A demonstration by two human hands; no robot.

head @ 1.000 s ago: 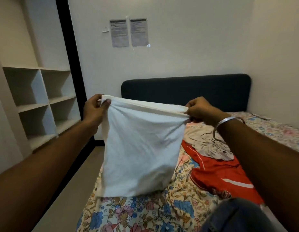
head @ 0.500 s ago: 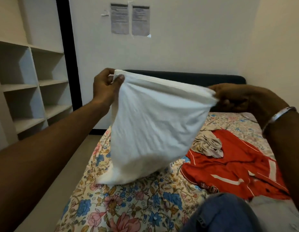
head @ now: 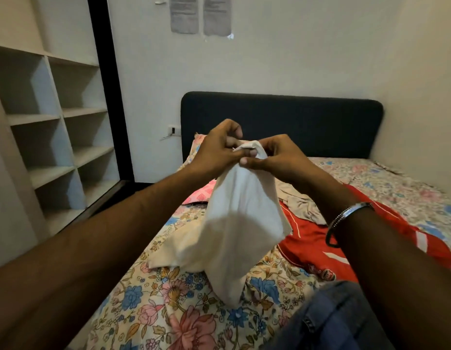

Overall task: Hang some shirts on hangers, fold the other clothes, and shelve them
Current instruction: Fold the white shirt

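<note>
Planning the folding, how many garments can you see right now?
4: white cloth held by both hands over the bed; red shirt on the bed; beige garment atop it; denim at bottom right. More may be hidden.

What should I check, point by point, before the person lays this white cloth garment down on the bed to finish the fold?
1. Both top corners held together: ok. The left hand and the right hand pinch the top of the white cloth garment at one place.
2. Halves lined up evenly: not ok. A flap spreads out to the left at the bottom.
3. Garment hanging free: not ok. Its lower end rests on the floral bedsheet.
4. Bare sheet to lay it on: ok, near the front left.
5. Apart from the red jersey: cannot tell; their edges overlap in this view.
6. Room in the white wooden shelf unit: ok, the visible compartments hold nothing.
</note>
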